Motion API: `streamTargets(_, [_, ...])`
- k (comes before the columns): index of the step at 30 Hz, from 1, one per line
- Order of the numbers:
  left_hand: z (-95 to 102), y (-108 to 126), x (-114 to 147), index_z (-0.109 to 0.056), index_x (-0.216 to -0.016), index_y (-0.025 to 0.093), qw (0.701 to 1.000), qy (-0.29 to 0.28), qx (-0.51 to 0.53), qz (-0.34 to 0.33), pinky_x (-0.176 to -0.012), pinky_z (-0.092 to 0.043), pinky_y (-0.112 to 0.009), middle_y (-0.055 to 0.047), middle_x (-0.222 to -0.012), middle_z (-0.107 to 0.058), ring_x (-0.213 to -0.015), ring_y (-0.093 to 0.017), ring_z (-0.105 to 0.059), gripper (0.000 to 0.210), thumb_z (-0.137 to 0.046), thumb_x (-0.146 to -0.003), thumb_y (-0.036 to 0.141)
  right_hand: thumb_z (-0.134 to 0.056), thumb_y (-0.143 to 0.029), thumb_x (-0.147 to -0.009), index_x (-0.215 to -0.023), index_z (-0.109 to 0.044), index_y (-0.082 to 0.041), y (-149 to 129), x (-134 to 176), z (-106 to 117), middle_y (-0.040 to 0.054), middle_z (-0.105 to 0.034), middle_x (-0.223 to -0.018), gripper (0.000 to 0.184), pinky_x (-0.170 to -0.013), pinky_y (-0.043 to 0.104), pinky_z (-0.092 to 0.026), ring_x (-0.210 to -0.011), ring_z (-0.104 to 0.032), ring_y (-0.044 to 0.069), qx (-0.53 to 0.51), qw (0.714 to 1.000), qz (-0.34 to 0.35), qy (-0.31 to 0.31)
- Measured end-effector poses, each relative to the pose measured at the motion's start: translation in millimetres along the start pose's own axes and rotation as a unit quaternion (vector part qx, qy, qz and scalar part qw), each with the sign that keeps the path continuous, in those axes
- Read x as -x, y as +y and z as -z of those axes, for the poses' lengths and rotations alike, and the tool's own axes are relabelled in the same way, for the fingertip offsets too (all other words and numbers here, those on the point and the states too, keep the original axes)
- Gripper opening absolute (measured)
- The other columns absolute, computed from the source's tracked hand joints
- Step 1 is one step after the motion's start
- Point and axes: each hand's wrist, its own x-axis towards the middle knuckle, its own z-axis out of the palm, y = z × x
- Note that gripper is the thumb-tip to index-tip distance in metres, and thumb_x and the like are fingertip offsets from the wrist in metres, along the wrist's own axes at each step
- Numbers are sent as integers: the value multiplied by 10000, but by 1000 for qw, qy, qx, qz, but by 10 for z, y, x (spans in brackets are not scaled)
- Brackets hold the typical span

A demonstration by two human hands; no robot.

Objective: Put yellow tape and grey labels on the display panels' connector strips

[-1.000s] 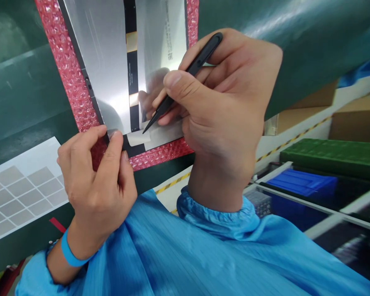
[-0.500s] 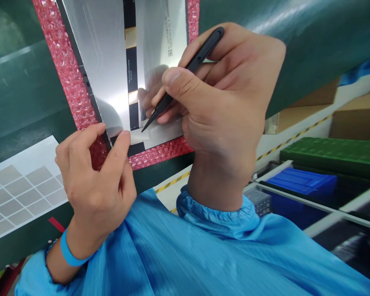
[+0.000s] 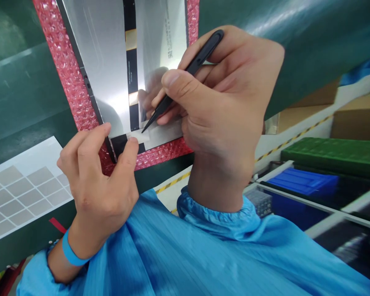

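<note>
Black tweezers (image 3: 185,80) sit in the grip of my right hand (image 3: 225,98), their tip pointing down at a small pale sticker (image 3: 139,135). That sticker lies near the bottom edge of a shiny silver panel (image 3: 107,70), over the end of a dark strip (image 3: 131,76) with gold-coloured patches. My left hand (image 3: 101,176) has its thumb and fingers apart and holds nothing. Its thumb tip rests at the sticker's lower left edge, while the fingertips are at the panel's lower left corner. My right hand covers part of the panel's right side.
Pink bubble wrap (image 3: 63,70) lies under the panel on a green work surface (image 3: 21,98). At the left is a white sheet with grey square stickers (image 3: 21,193). Beyond the right edge are a blue bin (image 3: 302,181), a green container (image 3: 333,156) and cardboard boxes (image 3: 357,117).
My left hand has shifted slightly right, bringing the thumb onto the sticker's edge and uncovering the panel's lower left corner. My right hand and the tweezers have hardly moved.
</note>
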Motion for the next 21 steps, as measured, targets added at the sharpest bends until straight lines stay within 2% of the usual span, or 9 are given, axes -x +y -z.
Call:
streamTargets(4, [-28, -4, 8, -768, -1201, 204, 1000, 6, -5, -1, -1011, -532, -676, -228, -1351, -652, -1272, -416, -622, 303, -685, -929, 98, -858, -330, -888, -792, -616, -287, 1, 16, -9, -2, -714, -700, 264, -438, 352, -525, -628, -709, 251, -11, 1000, 14, 1])
streamTargets(10, [-35, -10, 24, -758, -1013, 253, 998, 48, 22, -19, -1003, -547, -595, -131, -1304, -673, -1224, -364, -651, 256, -703, -865, 52, -727, -154, -945, -837, -623, -265, -35, 43, -12, -23, -734, -739, 186, -467, 300, -550, -602, -698, 192, 13, 1000, -7, 11])
streamTargets(13, [-40, -2, 21, -775, -1120, 227, 998, 48, 24, -19, -1009, -534, -592, -162, -1309, -678, -1229, -377, -649, 325, -691, -866, 43, -776, -221, -944, -837, -629, -258, -21, 35, -2, -22, -726, -726, 186, -473, 296, -543, -614, -707, 195, -1, 1000, 4, 4])
streamTargets(16, [-55, 9, 22, -760, -1247, 199, 1000, 20, 11, -8, -1027, -515, -624, -210, -1344, -672, -1271, -404, -623, 388, -676, -895, 58, -895, -336, -859, -799, -635, -284, 15, 17, 4, 14, -745, -744, 271, -437, 345, -536, -607, -709, 234, -24, 1000, 7, -2])
streamTargets(21, [-86, 29, 32, -782, -1224, 182, 1000, 23, 1, 5, -1053, -499, -634, -237, -1348, -677, -1288, -419, -619, 346, -715, -898, 86, -870, -334, -878, -803, -632, -300, 28, 15, 4, -6, -709, -704, 252, -475, 391, -539, -627, -709, 258, -41, 999, 11, 0])
